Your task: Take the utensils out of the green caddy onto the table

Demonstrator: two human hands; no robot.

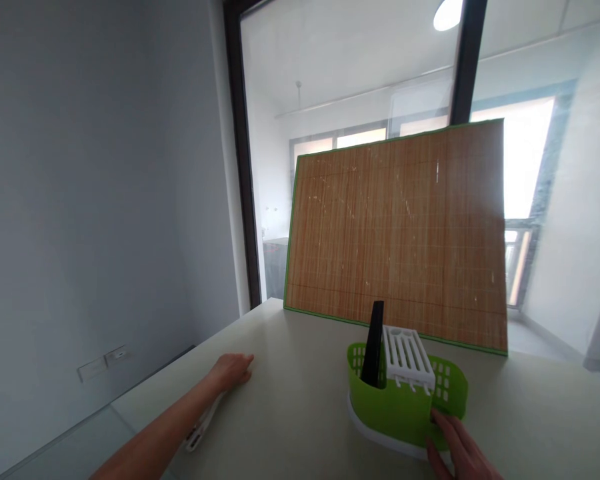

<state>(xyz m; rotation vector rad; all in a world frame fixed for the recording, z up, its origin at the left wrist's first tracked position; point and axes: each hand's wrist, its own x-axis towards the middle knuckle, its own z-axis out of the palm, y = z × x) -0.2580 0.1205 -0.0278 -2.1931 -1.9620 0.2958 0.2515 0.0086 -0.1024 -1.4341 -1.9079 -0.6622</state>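
A green plastic basket [405, 408] with a white base stands on the pale table [300, 407], near its front right. Inside it a black flat piece [373, 347] stands upright beside a white slotted insert [407, 357]. My right hand [460, 450] touches the basket's right front wall with its fingers spread. My left hand [233, 371] rests palm down on the table to the left, holding nothing. A white object [200, 430] lies partly under my left forearm.
A bamboo mat with green edging [397, 233] leans upright against the glass window behind the basket. The table's left edge runs beside a grey wall with sockets [105, 361]. A dark window frame [240, 153] stands at the back.
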